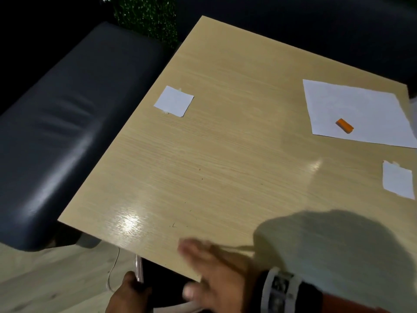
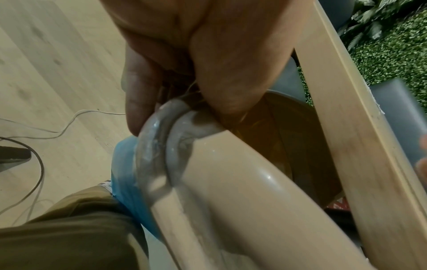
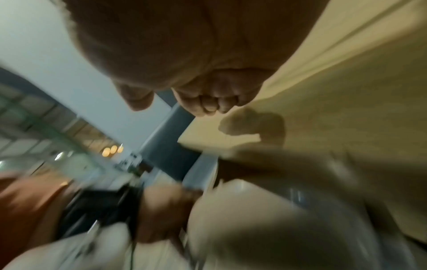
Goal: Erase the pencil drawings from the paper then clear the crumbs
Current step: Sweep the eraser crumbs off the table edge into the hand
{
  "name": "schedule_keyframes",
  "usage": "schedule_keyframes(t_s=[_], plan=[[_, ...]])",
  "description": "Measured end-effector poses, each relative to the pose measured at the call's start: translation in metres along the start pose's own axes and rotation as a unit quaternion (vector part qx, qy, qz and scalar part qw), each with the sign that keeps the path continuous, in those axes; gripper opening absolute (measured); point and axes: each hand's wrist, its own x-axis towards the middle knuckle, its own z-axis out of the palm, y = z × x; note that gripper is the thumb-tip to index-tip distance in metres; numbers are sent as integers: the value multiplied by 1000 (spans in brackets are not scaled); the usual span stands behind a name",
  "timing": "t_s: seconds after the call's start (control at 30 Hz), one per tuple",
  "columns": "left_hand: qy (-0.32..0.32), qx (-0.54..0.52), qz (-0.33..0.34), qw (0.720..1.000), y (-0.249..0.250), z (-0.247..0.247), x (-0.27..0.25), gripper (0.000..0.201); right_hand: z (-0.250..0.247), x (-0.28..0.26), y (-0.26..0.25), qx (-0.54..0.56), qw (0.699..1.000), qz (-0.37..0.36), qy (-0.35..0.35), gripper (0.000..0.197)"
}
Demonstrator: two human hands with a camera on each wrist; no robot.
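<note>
Head view. We see a light wood-grain table (image 1: 225,132). A white sheet of paper (image 1: 365,105) lies flat at the far right part of the table. An orange eraser (image 1: 344,125) rests on the sheet near its near edge. Two small white paper squares lie on the table: one (image 1: 174,101) towards the far left edge, one (image 1: 398,180) at the right, nearer than the sheet. A few dark crumbs (image 1: 173,225) are scattered on the bare table surface near its near edge. The right hand (image 1: 216,274) is blurred at the near edge of the table, fingers extended and pointing left, holding nothing. We note a camera strap (image 1: 279,290) on its wrist. The left hand (image 1: 128,294) is below the table edge and grips the rim of a container (image 1: 138,268). A dark padded bench (image 1: 67,123) stands to the left of the table.

Left wrist view. We see the left hand (image 2: 184,54) with thumb and fingers curled round the beige container's (image 2: 231,191) rim, which carries clear plastic lining. The container sits just beside and below the table edge (image 2: 360,127). Cables (image 2: 57,127) lie on the wooden floor.

Right wrist view. The picture is heavily blurred. We see the right hand (image 3: 196,64) over the table (image 3: 346,91), fingertips (image 3: 208,106) bent slightly inward, with nothing in its grasp.
</note>
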Motion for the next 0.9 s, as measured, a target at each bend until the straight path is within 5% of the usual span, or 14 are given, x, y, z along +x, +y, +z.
schedule_keyframes(t_s=[0.03, 0.07, 0.2, 0.37, 0.43, 0.5, 0.53, 0.63, 0.73, 0.8, 0.87, 0.9], plan=[[-11, -56, 10, 998, 60, -63, -77, 48, -17, 7, 9, 25, 997, 47, 63, 75], [-30, -71, -1, 997, 78, -76, -96, 33, -30, 13, 20, 18, 990, 111, 90, 72], [-20, -126, -30, 991, 89, -89, -107, 27, -96, 65, 60, -49, 955, 240, 168, 73], [-3, -111, -24, 994, 85, -88, -101, 25, -29, 81, 30, -149, 981, 117, 36, 84], [-9, -103, -31, 994, 86, -88, -102, 28, 31, 57, 15, -216, 976, 3, -4, 71], [1, -95, -33, 995, 85, -89, -101, 30, 50, 31, 1, -221, 973, -38, -50, 57], [1, -101, -28, 994, 85, -89, -100, 30, 45, 29, 2, -217, 974, -69, -13, 55], [-17, -110, -21, 994, 82, -94, -104, 25, -18, 50, 9, -115, 991, 22, 63, 69], [-27, -113, -26, 993, 79, -91, -99, 24, -51, 81, 24, -125, 975, 134, 128, 75], [-20, -121, -22, 992, 82, -94, -102, 29, -20, 82, 16, -130, 984, 108, 55, 77], [-26, -126, -22, 991, 88, -102, -109, 35, 38, 63, 15, -176, 983, 33, -39, 60], [-34, -135, -5, 990, 85, -97, -107, 35, 62, 50, 21, -201, 979, 18, -34, 48]])
